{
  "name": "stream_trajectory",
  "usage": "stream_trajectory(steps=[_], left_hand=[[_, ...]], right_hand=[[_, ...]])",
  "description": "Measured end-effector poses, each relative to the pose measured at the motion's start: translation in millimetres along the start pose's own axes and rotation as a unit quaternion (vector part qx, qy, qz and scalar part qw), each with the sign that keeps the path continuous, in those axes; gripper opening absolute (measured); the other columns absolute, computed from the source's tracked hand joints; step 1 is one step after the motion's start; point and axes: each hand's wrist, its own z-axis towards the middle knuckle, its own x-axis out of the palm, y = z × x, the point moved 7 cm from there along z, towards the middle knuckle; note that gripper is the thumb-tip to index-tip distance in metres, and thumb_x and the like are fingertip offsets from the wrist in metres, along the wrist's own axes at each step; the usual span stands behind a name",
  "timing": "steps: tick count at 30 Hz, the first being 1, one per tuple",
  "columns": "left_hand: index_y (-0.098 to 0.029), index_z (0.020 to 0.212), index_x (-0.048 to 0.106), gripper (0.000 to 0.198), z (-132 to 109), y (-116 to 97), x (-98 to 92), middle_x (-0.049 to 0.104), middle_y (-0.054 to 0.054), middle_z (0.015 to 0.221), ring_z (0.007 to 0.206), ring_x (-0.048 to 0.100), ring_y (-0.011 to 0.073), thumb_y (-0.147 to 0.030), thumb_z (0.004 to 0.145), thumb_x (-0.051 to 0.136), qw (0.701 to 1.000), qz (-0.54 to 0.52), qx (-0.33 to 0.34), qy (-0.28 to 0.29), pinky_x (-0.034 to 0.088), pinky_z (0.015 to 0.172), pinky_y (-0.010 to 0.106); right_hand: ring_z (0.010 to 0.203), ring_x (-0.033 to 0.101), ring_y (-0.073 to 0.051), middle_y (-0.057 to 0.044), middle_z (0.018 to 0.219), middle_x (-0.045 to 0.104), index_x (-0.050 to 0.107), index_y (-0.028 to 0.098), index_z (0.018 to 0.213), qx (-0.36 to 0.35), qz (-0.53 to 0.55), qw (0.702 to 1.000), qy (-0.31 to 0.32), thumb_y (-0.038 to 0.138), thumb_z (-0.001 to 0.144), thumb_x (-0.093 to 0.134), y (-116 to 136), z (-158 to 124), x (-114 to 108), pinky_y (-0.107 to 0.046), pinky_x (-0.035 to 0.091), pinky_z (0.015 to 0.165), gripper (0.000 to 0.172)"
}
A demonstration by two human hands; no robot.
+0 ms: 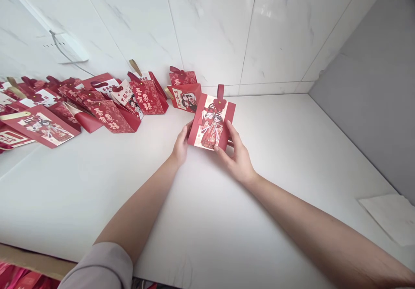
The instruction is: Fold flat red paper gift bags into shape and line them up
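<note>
White marbled tiles [210, 29] back a pale countertop [155, 219]. Near the centre, a red box [211, 129] printed with figures sits between both hands, its ribbon loop [220, 92] pointing to twelve o'clock. The left hand [182, 144] holds its edge at eight o'clock, fingers partly hidden; the right hand [240, 155] curls round its edge at four o'clock. Other red boxes [112, 117] crowd towards nine o'clock; a white sheet [389, 217] lies at four.
</note>
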Motion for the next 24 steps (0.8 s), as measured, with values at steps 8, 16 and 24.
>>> stream_trajectory(steps=[8, 16, 24], left_hand=[[-0.019, 0.123, 0.064, 0.054, -5.1, 1.4, 5.8, 0.07, 0.01, 0.126, 0.118, 0.066, 0.0297, -0.056, 0.084, 0.069, 0.996, 0.063, 0.022, 0.051, 0.053, 0.099, 0.039], [-0.016, 0.122, 0.065, 0.052, -10.9, -3.2, 13.7, 0.072, 0.011, 0.12, 0.109, 0.068, 0.0297, -0.054, 0.087, 0.066, 0.968, 0.232, 0.045, 0.082, 0.053, 0.093, 0.038], [-0.014, 0.122, 0.065, 0.063, -14.5, -1.1, 21.6, 0.074, 0.012, 0.115, 0.11, 0.068, 0.0343, -0.053, 0.073, 0.079, 0.949, 0.293, 0.002, 0.117, 0.054, 0.095, 0.044]], right_hand=[[0.127, 0.057, -0.025, -0.012, 0.148, 0.049, 0.037, 0.031, 0.15, -0.045, -0.012, 0.996, -0.07, 0.037, 0.097, 0.056, 10.2, -1.5, -9.6, -0.044, 0.055, 0.102, 0.056], [0.152, 0.03, -0.029, -0.012, 0.161, 0.027, 0.046, 0.03, 0.143, -0.093, -0.172, 0.973, -0.124, 0.027, 0.096, 0.048, 29.7, -4.8, -14.3, -0.055, 0.035, 0.119, 0.047], [0.157, 0.012, -0.037, -0.008, 0.169, 0.017, 0.056, 0.034, 0.137, -0.141, -0.347, 0.925, -0.068, 0.018, 0.092, 0.05, 68.2, -4.9, -5.8, -0.072, 0.009, 0.119, 0.047]])
